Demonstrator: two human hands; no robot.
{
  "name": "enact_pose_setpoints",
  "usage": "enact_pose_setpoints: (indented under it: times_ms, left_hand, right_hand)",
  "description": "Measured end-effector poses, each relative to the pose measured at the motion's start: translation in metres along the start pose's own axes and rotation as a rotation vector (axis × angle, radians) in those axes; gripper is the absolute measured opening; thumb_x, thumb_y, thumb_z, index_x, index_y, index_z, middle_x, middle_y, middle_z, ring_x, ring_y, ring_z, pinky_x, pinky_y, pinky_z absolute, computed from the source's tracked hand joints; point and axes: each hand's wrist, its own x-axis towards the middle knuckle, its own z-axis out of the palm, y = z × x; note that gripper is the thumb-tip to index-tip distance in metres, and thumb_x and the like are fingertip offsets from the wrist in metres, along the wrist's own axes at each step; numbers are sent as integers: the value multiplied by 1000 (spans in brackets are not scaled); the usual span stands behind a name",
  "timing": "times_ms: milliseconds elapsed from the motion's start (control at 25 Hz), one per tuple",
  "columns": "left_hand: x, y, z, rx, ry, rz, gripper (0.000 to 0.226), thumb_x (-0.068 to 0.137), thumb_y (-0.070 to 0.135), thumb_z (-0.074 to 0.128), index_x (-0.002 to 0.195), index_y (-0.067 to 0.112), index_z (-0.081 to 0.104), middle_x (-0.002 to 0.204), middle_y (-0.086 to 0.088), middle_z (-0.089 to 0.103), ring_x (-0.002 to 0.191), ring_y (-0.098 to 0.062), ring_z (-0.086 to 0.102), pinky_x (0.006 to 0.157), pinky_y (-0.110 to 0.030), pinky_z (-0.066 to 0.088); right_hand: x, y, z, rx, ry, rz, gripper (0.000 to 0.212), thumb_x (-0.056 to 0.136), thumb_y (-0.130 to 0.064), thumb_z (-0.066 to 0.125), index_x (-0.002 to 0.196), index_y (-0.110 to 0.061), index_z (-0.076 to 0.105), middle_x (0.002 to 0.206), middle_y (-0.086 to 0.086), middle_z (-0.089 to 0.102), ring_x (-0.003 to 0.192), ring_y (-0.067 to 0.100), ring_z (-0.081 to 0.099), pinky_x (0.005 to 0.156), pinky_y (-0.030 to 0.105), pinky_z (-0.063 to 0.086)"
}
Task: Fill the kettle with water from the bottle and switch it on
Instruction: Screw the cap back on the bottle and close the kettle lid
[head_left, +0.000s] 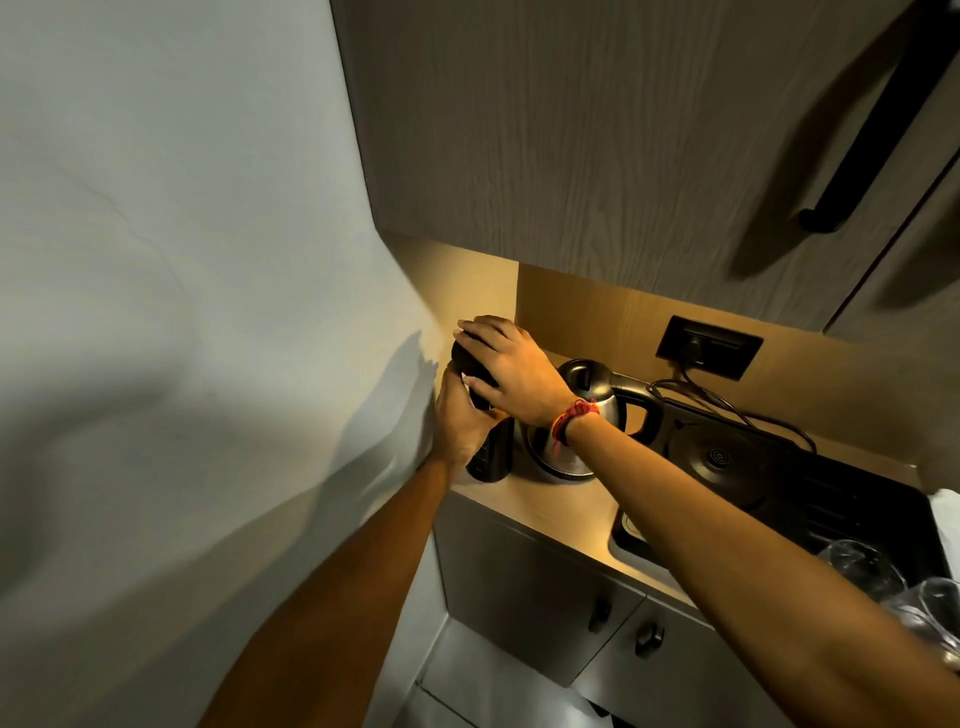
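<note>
A dark bottle (492, 451) stands on the counter in the corner by the wall. My left hand (460, 415) wraps around its body. My right hand (506, 364) is closed over its dark cap from above. Just right of the bottle a steel kettle (571, 441) with a black lid and handle sits on the counter, off its round black base (719, 460), which lies further right. The base's cord runs up to a dark wall socket (707, 347).
A black sink and drainer (841, 499) take up the right of the counter (561, 512), with clear glasses (883, 577) at the far right. A wooden upper cabinet with a black handle (862, 140) hangs overhead. A white wall closes the left side.
</note>
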Motion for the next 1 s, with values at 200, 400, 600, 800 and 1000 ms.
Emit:
enact_pose_setpoints:
  times_ms: [200,400,600,800,1000]
  left_hand:
    - [4,-5,-10,101,-25,-11,100,72,36,89,152,16,33,152,-6,46,140,-25,44,109,-41,46]
    - [2,-6,-15,278,-44,27,115,68,54,85,156,23,19,160,-7,33,147,-28,33,114,-50,40]
    - [2,5,-26,435,-6,114,122,67,64,80,159,20,13,165,-7,22,151,-28,24,122,-51,27]
    - [2,50,-37,512,149,520,113,70,79,65,154,13,27,158,-12,31,147,-28,30,120,-46,30]
    - [-23,99,31,602,-214,813,89,83,56,66,149,8,31,148,-12,44,137,-25,41,111,-38,42]
  right_hand:
    - [-16,0,15,213,148,205,64,97,-50,45,151,-19,34,157,0,37,144,24,25,119,39,27]
    - [-13,2,18,271,128,268,65,94,-54,46,150,-23,35,154,0,41,143,25,26,116,43,34]
    - [-13,4,14,172,66,236,69,95,-62,37,154,-27,26,159,-1,34,146,24,25,117,45,33]
    - [-52,36,6,366,263,348,56,103,-53,24,155,-33,19,163,-10,23,150,6,18,122,31,20]
    - [-110,97,2,252,131,646,52,99,-39,46,144,-14,44,148,7,48,138,24,41,116,42,35]
